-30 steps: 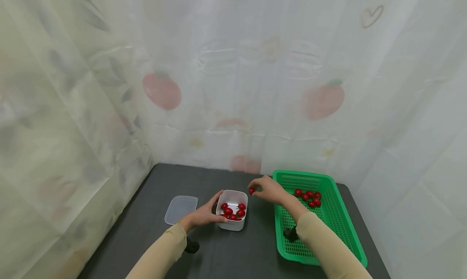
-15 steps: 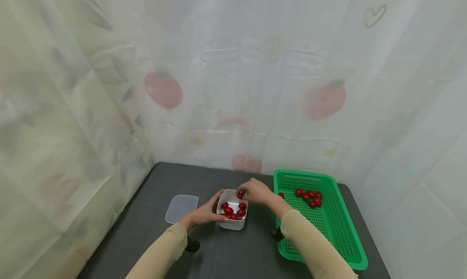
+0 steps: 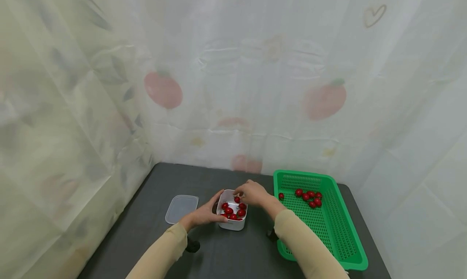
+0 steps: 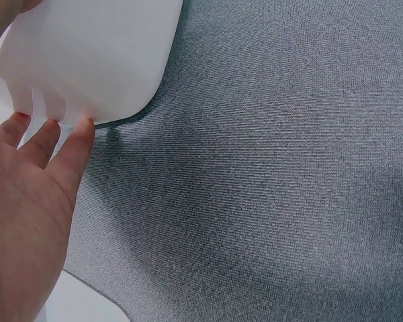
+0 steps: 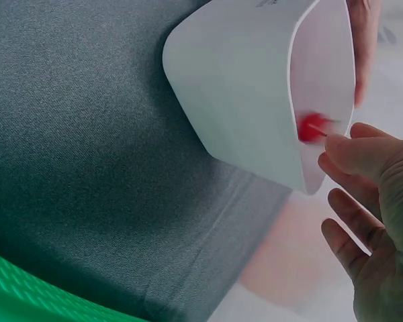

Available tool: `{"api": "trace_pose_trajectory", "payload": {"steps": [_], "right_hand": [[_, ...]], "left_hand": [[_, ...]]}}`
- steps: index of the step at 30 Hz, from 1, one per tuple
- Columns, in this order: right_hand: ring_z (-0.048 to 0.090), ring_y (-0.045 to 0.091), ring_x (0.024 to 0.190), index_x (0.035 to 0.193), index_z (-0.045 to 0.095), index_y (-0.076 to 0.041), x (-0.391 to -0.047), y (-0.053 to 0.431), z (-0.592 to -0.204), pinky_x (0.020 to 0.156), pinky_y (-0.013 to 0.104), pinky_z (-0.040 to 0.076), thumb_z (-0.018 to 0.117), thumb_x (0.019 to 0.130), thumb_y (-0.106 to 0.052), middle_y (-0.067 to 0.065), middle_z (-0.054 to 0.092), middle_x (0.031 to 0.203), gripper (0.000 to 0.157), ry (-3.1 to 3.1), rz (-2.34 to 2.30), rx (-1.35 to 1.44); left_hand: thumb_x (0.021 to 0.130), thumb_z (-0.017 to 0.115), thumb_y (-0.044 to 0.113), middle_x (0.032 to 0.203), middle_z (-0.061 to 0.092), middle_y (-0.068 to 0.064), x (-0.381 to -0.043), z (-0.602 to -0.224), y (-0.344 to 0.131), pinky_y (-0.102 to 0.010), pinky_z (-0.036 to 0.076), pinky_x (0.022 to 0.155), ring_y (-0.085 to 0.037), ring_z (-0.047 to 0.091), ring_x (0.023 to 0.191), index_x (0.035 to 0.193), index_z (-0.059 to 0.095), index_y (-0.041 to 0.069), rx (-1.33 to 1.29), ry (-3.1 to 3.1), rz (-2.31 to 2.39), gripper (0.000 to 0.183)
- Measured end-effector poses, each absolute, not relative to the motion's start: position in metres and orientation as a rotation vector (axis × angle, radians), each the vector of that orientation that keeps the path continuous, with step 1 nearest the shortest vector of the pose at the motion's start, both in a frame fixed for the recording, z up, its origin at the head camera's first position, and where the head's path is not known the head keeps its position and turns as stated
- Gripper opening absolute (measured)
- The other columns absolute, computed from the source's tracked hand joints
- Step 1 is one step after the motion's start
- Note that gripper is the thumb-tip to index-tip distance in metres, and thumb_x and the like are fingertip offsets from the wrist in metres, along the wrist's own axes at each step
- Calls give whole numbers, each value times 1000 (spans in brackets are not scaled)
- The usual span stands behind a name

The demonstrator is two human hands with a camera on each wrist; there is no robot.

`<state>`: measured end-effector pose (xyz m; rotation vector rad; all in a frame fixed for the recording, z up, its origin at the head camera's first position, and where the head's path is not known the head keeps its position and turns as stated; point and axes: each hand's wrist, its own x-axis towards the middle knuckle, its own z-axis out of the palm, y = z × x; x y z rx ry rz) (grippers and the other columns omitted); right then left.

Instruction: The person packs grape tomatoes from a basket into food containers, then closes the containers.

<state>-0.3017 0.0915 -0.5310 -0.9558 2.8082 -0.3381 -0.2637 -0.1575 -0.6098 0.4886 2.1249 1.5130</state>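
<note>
My left hand (image 3: 204, 215) holds the white square container (image 3: 231, 225) from its left side, the thumb toward the front and the fingers behind. Their tips press on the container wall (image 4: 114, 60) in the left wrist view. Several red cherry tomatoes (image 3: 228, 211) lie inside. Over the far right rim, my right hand (image 3: 254, 194) reaches in with loosely bent fingers. A blurred cherry tomato (image 5: 314, 127) with a thin stem is just off its thumb and index fingertips, inside the container; the fingers look apart from the fruit itself.
A green perforated basket (image 3: 359, 242) stands on the right of the dark table (image 3: 240, 254), with several cherry tomatoes (image 3: 311, 198) in it. A translucent lid (image 3: 181, 209) lies left of the container. Curtains (image 3: 240, 88) hang behind the table and along its sides.
My right hand has moved left from beside the container to over it, bringing a cherry tomato; that tomato now sits lower, away from the fingertips. The left hand has stayed on the container.
</note>
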Motion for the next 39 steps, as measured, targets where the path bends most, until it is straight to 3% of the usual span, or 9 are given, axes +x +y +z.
{"api": "trace_pose_trajectory", "payload": {"steps": [7,14,25,35,39], "right_hand": [[57,23,109,126,75,-19,-302,95,-534,92,41,51,69,96,-12,1,73,116,31,2830,-342,-968],[58,24,113,127,74,-19,-304,116,-526,93,43,50,72,97,-17,-1,72,121,30,2854,-467,-963],[58,29,116,127,73,-17,-306,185,-507,96,49,48,73,97,-15,4,71,117,30,2925,-600,-808],[57,38,122,132,70,-9,-304,250,-505,102,58,43,69,99,-15,10,69,125,33,2966,-601,-706],[54,40,125,132,69,-10,-303,269,-510,98,58,45,67,100,-17,11,68,128,33,2986,-581,-618]], "left_hand": [[94,77,16,169,11,-18,-264,-610,-158,-54,38,110,-42,25,149,166,-2,25,518,2068,1554,107],[92,79,17,167,11,-22,-266,-614,-158,-58,37,110,-46,26,148,166,-2,23,536,2085,1554,110],[90,81,18,168,12,-18,-265,-611,-157,-60,32,113,-41,23,150,166,3,26,507,2130,1535,109],[90,81,18,168,14,-18,-266,-614,-157,-58,34,113,-41,27,148,166,3,24,497,2133,1534,109],[90,81,17,167,14,-19,-267,-615,-157,-60,32,113,-43,26,148,166,3,25,520,2103,1558,110]]}}
